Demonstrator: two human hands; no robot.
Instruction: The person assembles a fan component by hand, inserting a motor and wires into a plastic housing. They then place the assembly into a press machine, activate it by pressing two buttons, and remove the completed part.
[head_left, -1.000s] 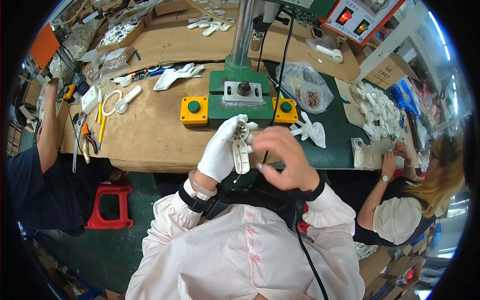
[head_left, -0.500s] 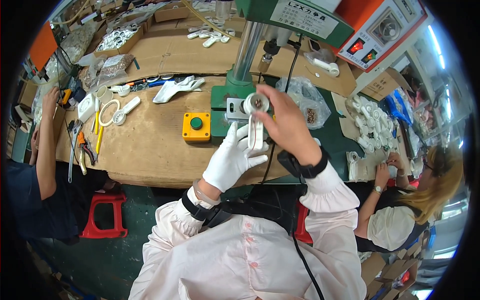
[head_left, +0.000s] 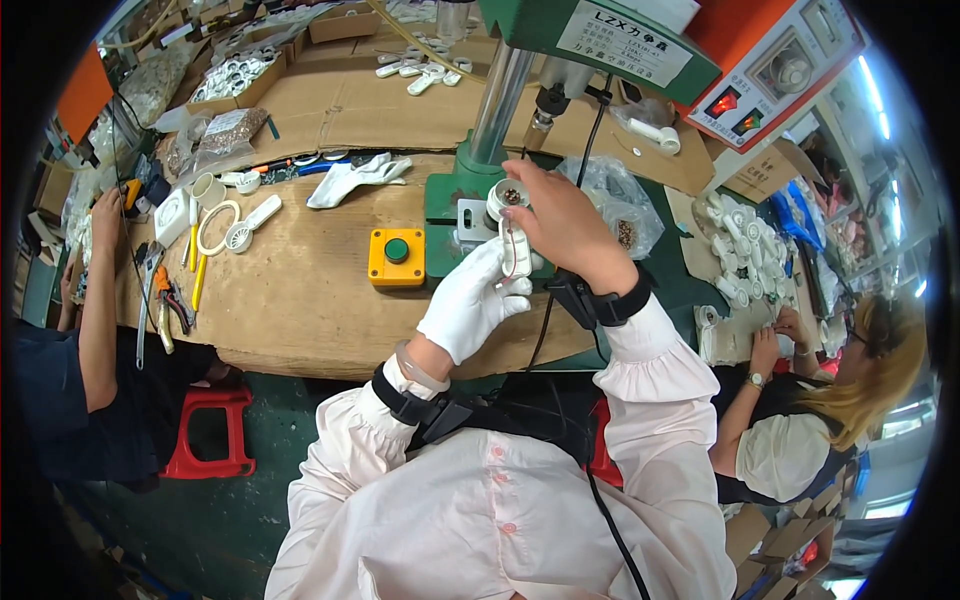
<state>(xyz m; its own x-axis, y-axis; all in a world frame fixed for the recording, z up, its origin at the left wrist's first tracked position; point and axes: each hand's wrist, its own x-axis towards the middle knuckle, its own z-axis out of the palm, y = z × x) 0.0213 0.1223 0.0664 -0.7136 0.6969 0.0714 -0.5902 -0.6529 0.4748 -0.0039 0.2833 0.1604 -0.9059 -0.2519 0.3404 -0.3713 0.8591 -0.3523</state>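
My left hand (head_left: 466, 308), in a white glove, is closed round the handle of a white plastic part with a round, cup-like head (head_left: 514, 252). Small copper-coloured pieces show inside its head. My bare right hand (head_left: 572, 222) is closed on the head, with thumb and fingers at its rim; the fingertips are partly hidden. The part is over the green base of a press (head_left: 442, 192), against a metal plate with a slot (head_left: 469, 220). Above and behind stands the press's metal tool (head_left: 540, 128), apart from the part.
Left of the press base is a yellow box with a green button (head_left: 397, 257). A white glove (head_left: 358, 181), pliers (head_left: 178, 304) and a wrench (head_left: 146, 300) lie on the cardboard. Behind my right hand is a clear bag (head_left: 628, 215). Co-workers sit at both sides, beside white parts (head_left: 745, 245).
My left fingers have curled round the handle, where they were spread before. My right hand and the part's head have shifted slightly, close to the slotted plate.
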